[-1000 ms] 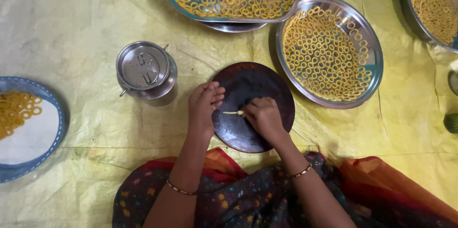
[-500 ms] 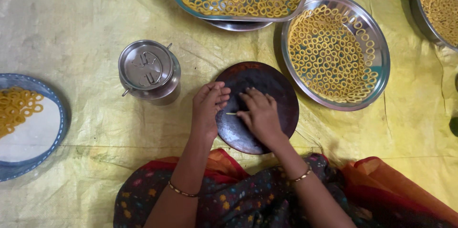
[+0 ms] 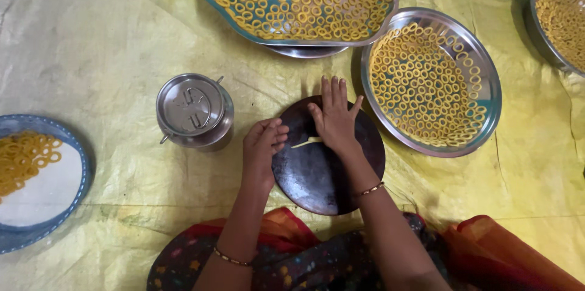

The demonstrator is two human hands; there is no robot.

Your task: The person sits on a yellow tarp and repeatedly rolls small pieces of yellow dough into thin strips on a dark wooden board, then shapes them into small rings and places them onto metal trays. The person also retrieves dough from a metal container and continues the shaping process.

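A round dark board lies on the yellow sheet in front of me. My right hand lies flat on it, fingers stretched forward, pressing on a thin strip of pale yellow dough that sticks out to the left from under the palm. My left hand rests at the board's left edge, fingers loosely curled, fingertips close to the end of the dough strip. Both wrists wear thin bangles.
A lidded steel pot stands left of the board. A steel plate of yellow dough rings sits to the right, a teal tray of rings behind, another steel plate far right, a blue plate far left.
My right hand has slid forward across the board and flattened out, fingers now extended. The dough strip has lengthened under the palm. My left hand stays at the board's left edge.
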